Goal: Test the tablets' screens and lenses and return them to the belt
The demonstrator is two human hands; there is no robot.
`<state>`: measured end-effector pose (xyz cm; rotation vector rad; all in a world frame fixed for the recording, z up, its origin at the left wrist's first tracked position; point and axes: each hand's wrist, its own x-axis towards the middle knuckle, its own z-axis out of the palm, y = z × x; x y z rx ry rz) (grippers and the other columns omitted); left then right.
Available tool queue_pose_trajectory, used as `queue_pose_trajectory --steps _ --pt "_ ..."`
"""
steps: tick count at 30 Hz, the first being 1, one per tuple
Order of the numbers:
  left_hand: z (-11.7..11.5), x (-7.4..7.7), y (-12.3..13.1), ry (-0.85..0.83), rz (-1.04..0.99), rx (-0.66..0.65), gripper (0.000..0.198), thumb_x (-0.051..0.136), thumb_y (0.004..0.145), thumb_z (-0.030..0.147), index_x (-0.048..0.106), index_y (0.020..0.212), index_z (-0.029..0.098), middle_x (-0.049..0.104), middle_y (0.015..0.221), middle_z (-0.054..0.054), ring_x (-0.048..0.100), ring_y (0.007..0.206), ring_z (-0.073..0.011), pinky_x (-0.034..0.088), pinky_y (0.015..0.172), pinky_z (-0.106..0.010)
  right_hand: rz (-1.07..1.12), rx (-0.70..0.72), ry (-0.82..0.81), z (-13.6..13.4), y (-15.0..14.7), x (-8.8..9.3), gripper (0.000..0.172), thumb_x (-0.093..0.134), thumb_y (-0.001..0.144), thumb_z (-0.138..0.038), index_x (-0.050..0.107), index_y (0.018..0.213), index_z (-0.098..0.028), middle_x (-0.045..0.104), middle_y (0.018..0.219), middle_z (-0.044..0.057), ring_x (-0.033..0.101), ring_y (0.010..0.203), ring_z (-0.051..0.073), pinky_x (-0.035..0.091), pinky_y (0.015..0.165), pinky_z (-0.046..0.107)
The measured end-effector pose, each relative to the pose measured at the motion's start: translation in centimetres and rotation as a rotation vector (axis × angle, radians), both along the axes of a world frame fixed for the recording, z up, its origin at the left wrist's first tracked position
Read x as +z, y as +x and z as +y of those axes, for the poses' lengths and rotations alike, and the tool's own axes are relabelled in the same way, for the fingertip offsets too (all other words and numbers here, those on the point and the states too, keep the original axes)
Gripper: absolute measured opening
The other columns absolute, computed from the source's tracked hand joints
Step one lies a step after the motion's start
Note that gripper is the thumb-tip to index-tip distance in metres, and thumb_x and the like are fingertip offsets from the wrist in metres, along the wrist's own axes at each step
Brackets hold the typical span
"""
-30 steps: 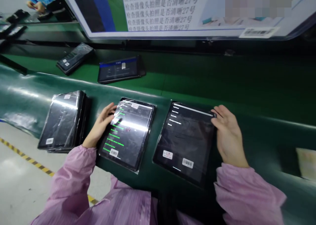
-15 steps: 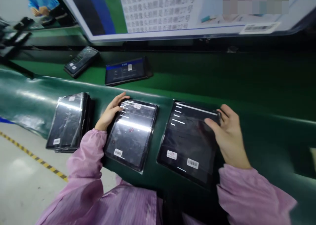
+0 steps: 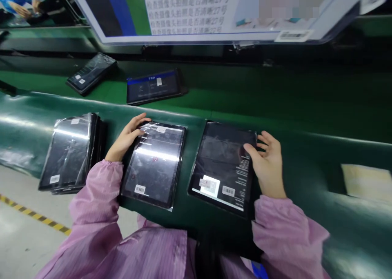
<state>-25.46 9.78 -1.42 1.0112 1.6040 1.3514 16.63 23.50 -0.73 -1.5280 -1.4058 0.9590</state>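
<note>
Two tablets in clear film lie side by side on the green bench. My left hand (image 3: pixel 126 137) grips the upper left edge of the left tablet (image 3: pixel 153 164), its thumb on the front and the other fingers along the rim. White menu lines, light glare and small stickers show on that tablet. On the right tablet (image 3: pixel 222 164), a white code-like square and sideways text light up the lower part of the screen. My right hand (image 3: pixel 268 164) holds this tablet's right edge, thumb on the glass and fingers curled at the side.
Left of my arm sits a stack of film-wrapped tablets (image 3: pixel 70 152). Behind, on the lower green strip, lie a dark tablet (image 3: pixel 92 74) and one with a blue bar (image 3: pixel 153 87). A printed sheet (image 3: pixel 186 9) hangs ahead. Yellowish paper (image 3: pixel 367 183) lies right; a co-worker's hands (image 3: pixel 21 9) show far left.
The right tablet's screen has gone from a short menu to sideways text with a white square. My view has shifted slightly right; both hands stay on their tablets.
</note>
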Motion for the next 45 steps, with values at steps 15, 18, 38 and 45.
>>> queue_pose_trajectory --steps 15,18,38,45 --pt "-2.0 0.0 -1.1 -0.05 -0.021 0.175 0.045 0.067 0.087 0.037 0.07 0.128 0.02 0.076 0.127 -0.008 0.062 0.133 -0.0296 0.042 0.119 -0.045 0.049 0.072 -0.02 -0.5 2.3 -0.3 0.055 0.076 0.078 -0.054 0.072 0.118 -0.017 0.072 0.1 0.01 0.069 0.084 0.023 0.061 0.086 0.046" --pt "-2.9 0.4 -0.8 0.012 -0.044 0.301 0.042 0.069 0.085 0.037 0.07 0.124 0.022 0.077 0.123 -0.006 0.065 0.128 -0.0293 0.044 0.117 -0.048 0.075 0.089 -0.026 -0.5 2.7 -0.1 0.055 0.083 0.071 -0.051 0.074 0.112 -0.016 0.073 0.099 0.009 0.071 0.084 0.022 0.062 0.089 0.045" --pt "5.6 6.7 9.0 -0.145 0.805 -0.386 0.054 0.065 0.088 0.034 0.053 0.137 0.016 0.074 0.122 -0.013 0.07 0.115 -0.029 0.053 0.101 -0.044 0.086 0.079 -0.062 -0.5 2.0 0.6 0.04 0.079 0.078 -0.044 0.077 0.108 -0.018 0.077 0.106 0.012 0.074 0.088 0.026 0.06 0.095 0.05" --pt "6.7 7.3 10.8 -0.214 1.031 -0.39 0.065 0.069 0.076 0.02 0.054 0.139 0.014 0.076 0.113 -0.011 0.07 0.109 -0.0329 0.052 0.096 -0.043 0.04 0.079 -0.07 -0.9 1.9 0.9 0.045 0.074 0.084 -0.044 0.076 0.117 -0.014 0.077 0.108 0.017 0.074 0.09 0.029 0.059 0.095 0.049"
